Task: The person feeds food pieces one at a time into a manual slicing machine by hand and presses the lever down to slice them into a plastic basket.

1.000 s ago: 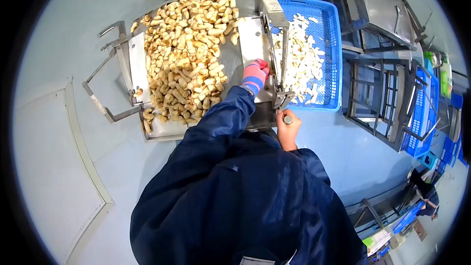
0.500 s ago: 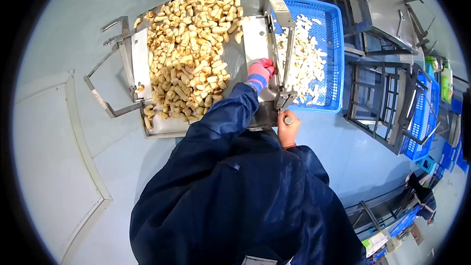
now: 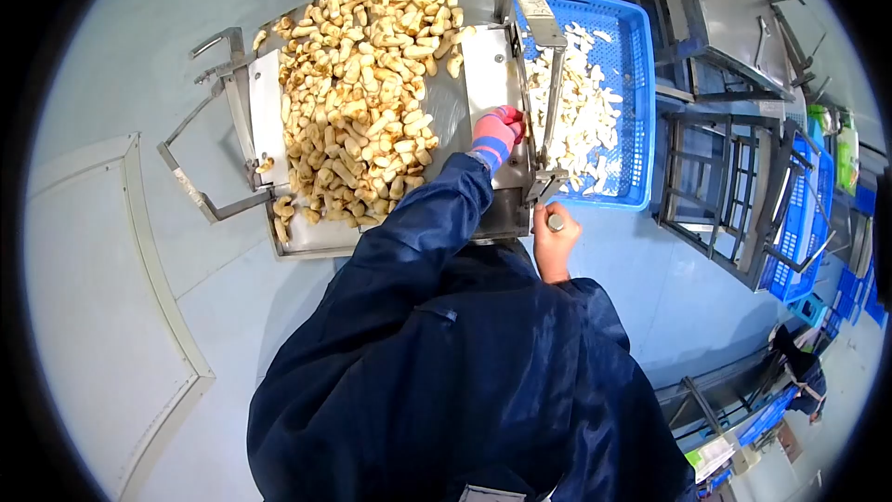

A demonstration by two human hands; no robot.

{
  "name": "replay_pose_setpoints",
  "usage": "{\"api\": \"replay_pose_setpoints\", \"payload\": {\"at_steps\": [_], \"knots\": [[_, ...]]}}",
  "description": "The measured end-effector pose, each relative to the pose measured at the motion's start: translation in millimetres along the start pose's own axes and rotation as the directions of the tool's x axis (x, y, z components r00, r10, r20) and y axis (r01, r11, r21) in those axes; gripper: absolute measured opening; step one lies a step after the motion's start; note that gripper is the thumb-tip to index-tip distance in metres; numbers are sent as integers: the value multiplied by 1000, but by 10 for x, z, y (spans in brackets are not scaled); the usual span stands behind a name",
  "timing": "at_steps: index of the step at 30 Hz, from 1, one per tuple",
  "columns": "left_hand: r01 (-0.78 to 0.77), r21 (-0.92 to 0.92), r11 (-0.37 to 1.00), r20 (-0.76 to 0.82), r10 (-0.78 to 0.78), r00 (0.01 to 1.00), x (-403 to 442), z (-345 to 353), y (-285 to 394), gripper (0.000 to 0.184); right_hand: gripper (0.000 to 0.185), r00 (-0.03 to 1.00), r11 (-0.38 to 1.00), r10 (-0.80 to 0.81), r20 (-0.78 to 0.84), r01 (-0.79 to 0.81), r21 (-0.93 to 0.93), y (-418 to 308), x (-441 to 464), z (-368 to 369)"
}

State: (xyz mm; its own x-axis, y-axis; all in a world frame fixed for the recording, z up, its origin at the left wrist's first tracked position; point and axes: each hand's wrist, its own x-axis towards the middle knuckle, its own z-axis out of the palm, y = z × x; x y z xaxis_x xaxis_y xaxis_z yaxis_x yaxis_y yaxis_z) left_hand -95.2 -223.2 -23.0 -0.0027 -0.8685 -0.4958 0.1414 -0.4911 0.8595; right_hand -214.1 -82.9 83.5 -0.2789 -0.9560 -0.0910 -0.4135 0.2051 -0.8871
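While one gloved hand reaches to a hinged metal arm, the other grips a handle

Seen from above, with 12 o'clock straight ahead, a metal worktop (image 3: 449, 119) carries a heap of knobbly tan pieces (image 3: 358, 121) at 11 o'clock. At 1 o'clock, the left hand (image 3: 498, 134), in a pink and blue striped glove, is over a white plate (image 3: 491, 65), close beside the hinged metal arm (image 3: 554, 98). Its fingers are curled; whether they hold a piece cannot be told. Just right of centre, toward 3 o'clock, the bare right hand (image 3: 556, 240) has its fingers wrapped around a round-ended handle (image 3: 556, 221). Between 1 and 2 o'clock, a blue basket (image 3: 634, 102) holds pale cut pieces (image 3: 581, 112). Farther out at 3 o'clock is a dark metal rack (image 3: 711, 191); near 4 o'clock, another person (image 3: 805, 374) is partly visible.
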Motion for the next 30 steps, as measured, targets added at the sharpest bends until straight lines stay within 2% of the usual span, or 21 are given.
{"api": "replay_pose_setpoints", "payload": {"at_steps": [2,4,7,8,11,20,23,24,26,29,30], "knots": [[-1,-66,998,19,2,1000,57,-10,-98,14,25,1000,1000,18,-1,-18,20,-166,50,-36],[39,-108,993,36,-35,999,64,-11,-84,15,25,1000,1000,-9,1,9,-29,31,-6,-5],[21,40,999,33,-22,999,-42,-43,48,20,24,999,998,-23,38,26,-60,353,-65,77],[4,32,999,13,-5,1000,-61,-40,58,21,24,999,998,-25,47,28,-58,427,-69,93],[-92,184,979,-21,98,995,-114,-28,78,22,23,998,998,-12,67,16,-65,454,-78,92],[14,47,999,-65,-11,998,-64,55,-23,22,22,997,999,-21,76,24,-45,407,-70,76],[-92,303,948,-90,124,988,23,69,-160,24,21,997,1000,2,76,0,-25,427,-75,70],[-82,327,942,-87,116,989,15,75,-117,24,21,997,1000,15,80,-13,-17,433,-74,70],[-55,371,927,-91,95,991,-34,72,-9,24,21,1000,999,-8,29,9,-40,145,-38,15],[-136,349,927,-71,171,983,349,31,-633,21,22,999,999,-33,-21,33,-28,-99,27,-12],[-106,275,956,-51,125,991,305,45,-558,22,22,1000,999,-27,-14,27,-23,-123,48,-23]]}}
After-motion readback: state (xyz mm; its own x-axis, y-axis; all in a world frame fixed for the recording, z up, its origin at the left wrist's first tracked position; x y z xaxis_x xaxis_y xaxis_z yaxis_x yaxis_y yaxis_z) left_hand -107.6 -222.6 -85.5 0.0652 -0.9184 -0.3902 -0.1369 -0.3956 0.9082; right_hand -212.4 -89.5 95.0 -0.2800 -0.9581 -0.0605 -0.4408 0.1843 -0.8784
